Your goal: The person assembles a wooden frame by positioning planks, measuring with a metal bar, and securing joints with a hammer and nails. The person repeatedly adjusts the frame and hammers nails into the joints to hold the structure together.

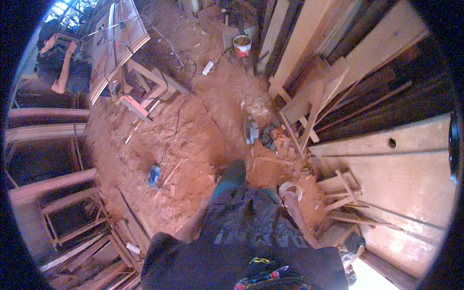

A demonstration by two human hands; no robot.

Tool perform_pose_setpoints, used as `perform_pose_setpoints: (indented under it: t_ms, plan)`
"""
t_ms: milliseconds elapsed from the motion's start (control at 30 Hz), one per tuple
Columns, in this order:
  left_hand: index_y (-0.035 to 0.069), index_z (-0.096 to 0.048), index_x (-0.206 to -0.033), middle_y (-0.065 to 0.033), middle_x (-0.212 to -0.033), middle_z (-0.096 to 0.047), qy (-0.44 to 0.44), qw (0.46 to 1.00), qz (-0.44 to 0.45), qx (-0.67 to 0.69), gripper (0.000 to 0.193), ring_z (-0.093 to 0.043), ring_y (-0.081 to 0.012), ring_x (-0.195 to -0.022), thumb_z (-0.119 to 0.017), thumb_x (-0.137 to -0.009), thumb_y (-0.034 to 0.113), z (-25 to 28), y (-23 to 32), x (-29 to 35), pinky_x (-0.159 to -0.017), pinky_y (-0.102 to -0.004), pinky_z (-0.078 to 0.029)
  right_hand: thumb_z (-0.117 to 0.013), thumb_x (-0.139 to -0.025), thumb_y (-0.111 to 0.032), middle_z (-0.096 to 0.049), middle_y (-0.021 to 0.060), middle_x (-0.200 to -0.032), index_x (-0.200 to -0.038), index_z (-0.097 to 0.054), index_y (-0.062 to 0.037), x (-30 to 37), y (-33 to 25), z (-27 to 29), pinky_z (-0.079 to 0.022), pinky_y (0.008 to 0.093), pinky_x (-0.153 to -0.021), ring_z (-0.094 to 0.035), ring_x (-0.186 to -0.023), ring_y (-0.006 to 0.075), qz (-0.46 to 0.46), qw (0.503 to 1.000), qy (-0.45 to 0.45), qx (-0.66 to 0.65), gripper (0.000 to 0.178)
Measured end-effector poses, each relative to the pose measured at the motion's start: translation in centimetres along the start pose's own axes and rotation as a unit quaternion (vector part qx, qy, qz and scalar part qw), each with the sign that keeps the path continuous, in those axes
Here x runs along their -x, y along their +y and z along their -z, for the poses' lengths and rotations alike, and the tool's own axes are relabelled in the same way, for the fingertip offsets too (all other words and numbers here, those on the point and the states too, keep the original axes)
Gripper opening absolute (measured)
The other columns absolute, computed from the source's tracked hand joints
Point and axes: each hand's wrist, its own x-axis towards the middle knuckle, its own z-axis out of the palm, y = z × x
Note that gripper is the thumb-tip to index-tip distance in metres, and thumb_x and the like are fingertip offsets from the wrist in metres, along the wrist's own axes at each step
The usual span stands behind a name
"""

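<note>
My right hand (289,197) is at the right side of my dark shirt, its fingers seemingly closed round a pale ring-shaped thing (293,185) that looks like a roll of tape. Low beside my left leg, my left hand (206,202) is small and blurred; its fingers do not show clearly. On the reddish, dusty floor ahead of my left side lies a small blue corded tool (153,175). A grey metal tool (252,132) rests ahead of my feet, next to a crumpled rag (277,137).
At the far left a person (63,63) works at a wooden table (121,43). Cords cross the floor near a white power strip (208,68). A red-and-white bucket (242,46) stands farther off. Planks (309,38) lean at the right, beyond a large panel (386,179). Wooden frames (77,217) fill the left.
</note>
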Motion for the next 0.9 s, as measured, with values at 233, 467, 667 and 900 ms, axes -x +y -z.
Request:
perform_pose_setpoints:
  t_ms: [233, 467, 667, 900]
  plan:
    - [0.008, -0.069, -0.117, -0.0083, -0.109, -0.074, -0.01, 0.995, -0.025, 0.092, 0.033, -0.071, -0.0208, -0.093, -0.067, -0.099, 0.035, 0.0, 10.4, -4.9, -0.075, -0.0349, -0.057, -0.062, -0.095, -0.022, -0.064, 0.0017, -0.068, -0.083, -0.072, -0.0062, -11.1, -15.1, 7.8, -0.052, 0.0332, -0.055, -0.062, -0.061, 0.015, -0.145, 0.952, 0.056, -0.265, 0.022]
    - [0.008, -0.067, -0.117, -0.007, -0.108, -0.074, -0.003, 0.955, -0.182, 0.233, 0.031, -0.069, -0.0181, -0.087, -0.064, -0.102, 0.035, -1.2, 17.8, -9.0, -0.068, -0.0315, -0.054, -0.065, -0.096, -0.021, -0.068, 0.0024, -0.077, -0.087, -0.073, -0.0043, -19.5, -28.2, 8.2, -0.053, 0.0322, -0.057, -0.063, -0.062, 0.0145, 0.012, 0.988, 0.004, -0.155, 0.021]
    - [0.007, -0.067, -0.115, -0.005, -0.089, -0.07, 0.086, 0.98, -0.041, 0.175, 0.037, -0.06, -0.012, -0.066, -0.056, -0.106, 0.042, 0.4, 15.5, -8.0, -0.052, -0.0287, -0.046, -0.066, -0.095, -0.029, -0.07, 0.0022, -0.074, -0.084, -0.076, -0.0081, -22.0, -32.2, 3.7, -0.055, 0.0338, -0.063, -0.066, -0.065, 0.0135, 0.066, 0.992, -0.037, -0.101, 0.026]
    - [0.008, -0.067, -0.115, -0.0026, -0.08, -0.063, 0.048, 0.969, -0.019, 0.243, 0.036, -0.055, -0.0118, -0.059, -0.056, -0.106, 0.041, -0.9, 17.0, -11.3, -0.049, -0.0284, -0.043, -0.065, -0.093, -0.031, -0.068, 0.002, -0.068, -0.077, -0.073, -0.0095, -32.5, -28.5, 3.9, -0.047, 0.0276, -0.046, -0.061, -0.054, 0.0117, -0.119, 0.977, -0.141, -0.102, 0.028]
